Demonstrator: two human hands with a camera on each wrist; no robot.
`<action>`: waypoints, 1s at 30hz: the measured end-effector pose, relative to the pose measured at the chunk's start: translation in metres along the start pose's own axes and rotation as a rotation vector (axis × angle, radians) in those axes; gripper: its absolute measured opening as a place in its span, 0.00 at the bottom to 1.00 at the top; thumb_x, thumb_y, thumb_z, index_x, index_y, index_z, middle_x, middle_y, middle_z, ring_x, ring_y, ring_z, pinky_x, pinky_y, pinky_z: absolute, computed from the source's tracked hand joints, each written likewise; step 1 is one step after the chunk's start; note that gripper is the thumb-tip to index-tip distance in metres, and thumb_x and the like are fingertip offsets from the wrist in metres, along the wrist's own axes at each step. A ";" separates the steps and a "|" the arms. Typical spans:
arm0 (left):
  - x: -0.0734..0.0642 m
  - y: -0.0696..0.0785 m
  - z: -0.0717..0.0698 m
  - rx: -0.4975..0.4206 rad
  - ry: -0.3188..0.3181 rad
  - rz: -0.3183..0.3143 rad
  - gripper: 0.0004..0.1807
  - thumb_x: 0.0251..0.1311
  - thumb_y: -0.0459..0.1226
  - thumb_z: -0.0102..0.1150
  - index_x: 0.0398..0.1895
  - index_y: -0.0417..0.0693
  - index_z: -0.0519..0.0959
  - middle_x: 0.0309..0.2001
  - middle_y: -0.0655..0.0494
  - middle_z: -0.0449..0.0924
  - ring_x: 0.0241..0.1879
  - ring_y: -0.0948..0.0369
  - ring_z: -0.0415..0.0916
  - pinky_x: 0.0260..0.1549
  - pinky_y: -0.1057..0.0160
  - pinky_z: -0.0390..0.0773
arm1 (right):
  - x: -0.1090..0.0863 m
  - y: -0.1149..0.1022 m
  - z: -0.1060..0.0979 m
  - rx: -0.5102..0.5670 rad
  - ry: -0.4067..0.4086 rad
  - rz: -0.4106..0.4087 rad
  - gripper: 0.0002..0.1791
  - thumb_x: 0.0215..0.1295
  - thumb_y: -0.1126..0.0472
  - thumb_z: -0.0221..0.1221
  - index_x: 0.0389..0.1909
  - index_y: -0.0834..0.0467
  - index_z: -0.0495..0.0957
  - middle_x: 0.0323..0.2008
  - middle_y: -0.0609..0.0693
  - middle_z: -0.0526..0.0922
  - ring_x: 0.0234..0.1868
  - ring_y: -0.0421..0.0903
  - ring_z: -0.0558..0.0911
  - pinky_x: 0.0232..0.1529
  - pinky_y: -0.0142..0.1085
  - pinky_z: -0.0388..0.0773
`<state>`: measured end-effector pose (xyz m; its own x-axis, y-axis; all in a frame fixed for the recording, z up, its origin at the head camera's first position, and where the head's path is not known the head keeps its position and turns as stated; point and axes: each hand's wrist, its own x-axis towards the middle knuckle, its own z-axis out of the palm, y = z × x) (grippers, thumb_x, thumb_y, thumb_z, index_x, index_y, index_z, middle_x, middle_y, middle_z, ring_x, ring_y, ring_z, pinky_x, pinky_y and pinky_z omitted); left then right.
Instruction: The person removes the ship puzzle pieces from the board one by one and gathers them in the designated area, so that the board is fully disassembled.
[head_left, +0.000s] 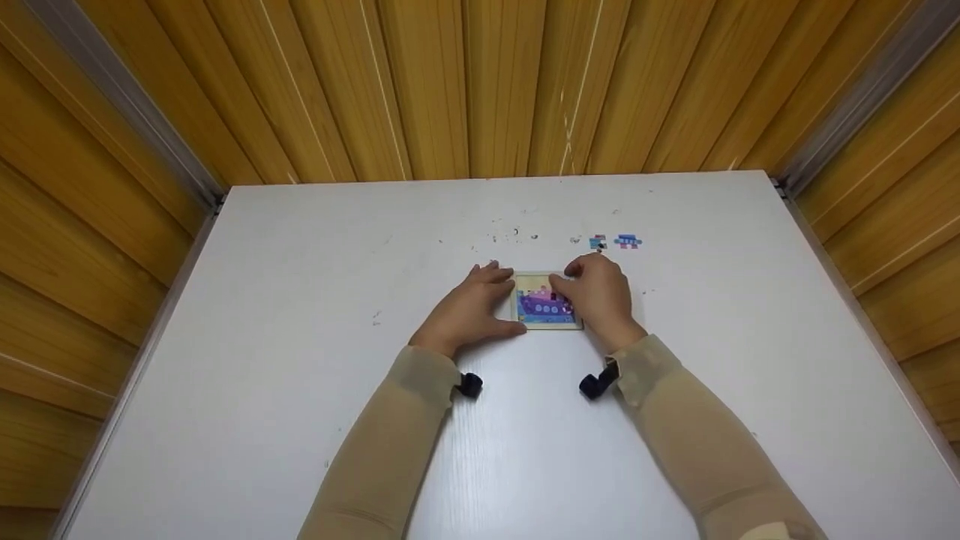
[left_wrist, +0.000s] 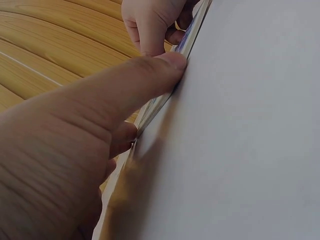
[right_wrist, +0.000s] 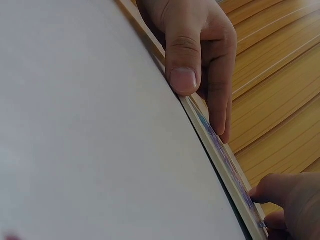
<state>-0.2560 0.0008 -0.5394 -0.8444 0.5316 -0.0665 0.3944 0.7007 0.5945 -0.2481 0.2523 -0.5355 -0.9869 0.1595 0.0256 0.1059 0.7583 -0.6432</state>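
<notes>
A small jigsaw puzzle tray (head_left: 547,327) with a pale rim lies on the white table, its picture a purple and pink ship on blue water. My left hand (head_left: 471,309) grips the tray's left side, thumb (left_wrist: 172,61) on the near rim and fingers along the left and far edges. Curled over the upper right of the picture is my right hand (head_left: 602,296), its thumb and fingertips right at the puzzle surface. In the right wrist view, the right thumb (right_wrist: 262,192) touches the picture (right_wrist: 225,155). I cannot tell whether a piece is pinched under those fingertips.
Beyond the right hand lie two loose puzzle pieces, a teal and pink one (head_left: 598,242) and a blue and pink one (head_left: 628,241). Small dark marks (head_left: 516,232) dot the table (head_left: 300,300). Yellow wood-look panels (head_left: 465,90) rise behind and at both sides.
</notes>
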 end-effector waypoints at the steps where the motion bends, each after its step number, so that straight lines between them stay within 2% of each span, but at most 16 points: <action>1: 0.000 0.000 0.000 0.001 -0.001 0.000 0.49 0.62 0.59 0.83 0.83 0.52 0.77 0.89 0.57 0.66 0.94 0.47 0.49 0.94 0.47 0.55 | 0.000 0.000 0.000 -0.003 0.001 -0.001 0.21 0.73 0.45 0.74 0.47 0.60 0.89 0.49 0.58 0.91 0.50 0.57 0.88 0.57 0.54 0.87; 7: 0.000 0.002 -0.002 0.005 -0.008 0.001 0.49 0.63 0.59 0.82 0.84 0.51 0.76 0.90 0.57 0.65 0.94 0.45 0.49 0.94 0.47 0.55 | 0.000 0.000 -0.001 -0.009 0.006 -0.016 0.20 0.73 0.45 0.74 0.46 0.61 0.89 0.49 0.58 0.91 0.49 0.57 0.87 0.56 0.54 0.87; 15: -0.001 0.002 -0.002 -0.001 -0.009 0.003 0.48 0.63 0.57 0.83 0.83 0.50 0.76 0.89 0.57 0.65 0.94 0.49 0.49 0.94 0.48 0.53 | 0.000 0.002 0.000 -0.016 0.011 -0.041 0.21 0.72 0.45 0.73 0.44 0.62 0.89 0.48 0.58 0.91 0.47 0.57 0.87 0.52 0.53 0.87; 22: 0.000 0.003 -0.003 0.001 -0.012 -0.006 0.49 0.63 0.58 0.83 0.84 0.51 0.76 0.90 0.57 0.65 0.94 0.48 0.49 0.94 0.47 0.54 | -0.001 0.000 -0.001 -0.019 -0.001 -0.033 0.21 0.73 0.45 0.73 0.45 0.61 0.88 0.48 0.58 0.89 0.47 0.56 0.85 0.52 0.52 0.85; 30: -0.001 0.003 -0.001 0.000 0.000 -0.011 0.49 0.62 0.59 0.83 0.83 0.51 0.77 0.89 0.58 0.66 0.94 0.45 0.49 0.93 0.46 0.57 | -0.007 -0.003 -0.002 -0.072 -0.041 -0.071 0.24 0.73 0.45 0.75 0.50 0.63 0.88 0.51 0.57 0.87 0.49 0.56 0.86 0.57 0.53 0.87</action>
<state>-0.2538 0.0017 -0.5370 -0.8488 0.5237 -0.0728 0.3850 0.7066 0.5937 -0.2411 0.2499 -0.5319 -0.9962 0.0786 0.0370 0.0422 0.8105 -0.5843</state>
